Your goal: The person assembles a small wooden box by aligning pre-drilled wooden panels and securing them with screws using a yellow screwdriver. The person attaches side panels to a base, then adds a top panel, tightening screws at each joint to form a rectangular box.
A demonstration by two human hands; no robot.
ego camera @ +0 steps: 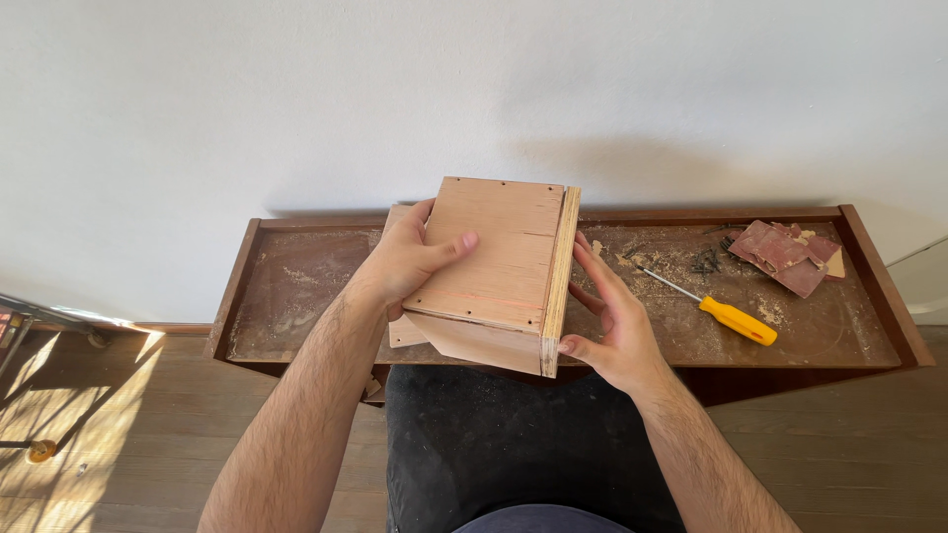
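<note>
Far left of the frame there's just sunlit wood floor [89, 434] with some metal legs poking in at the edge. Moving in, the low dark wooden tray table [296, 296] runs across the middle of the frame against a white wall [296, 99], and its surface is dusty with sawdust.

Left hand [410, 262] sits just left of center, wrapped around the left side of the plywood box [499, 257]. Thumb lies flat across the top panel, the other fingers curl underneath out of sight, so it's closed on the box in a firm grip. The box is dead center, held up above the table and tilted a bit, with small screw heads at the corners of the top panel and a faint red line across it. Another loose bit of plywood [403, 331] peeks out below the left hand.

Right hand [607, 316] is just right of center, open with fingers spread, palm pressed flat against the right side of the box, thumb touching the lower corner.

Further right on the table: a screwdriver with a yellow handle [736, 321], a little pile of dark screws [705, 261], and at the upper right some reddish sandpaper sheets [785, 252].
</note>
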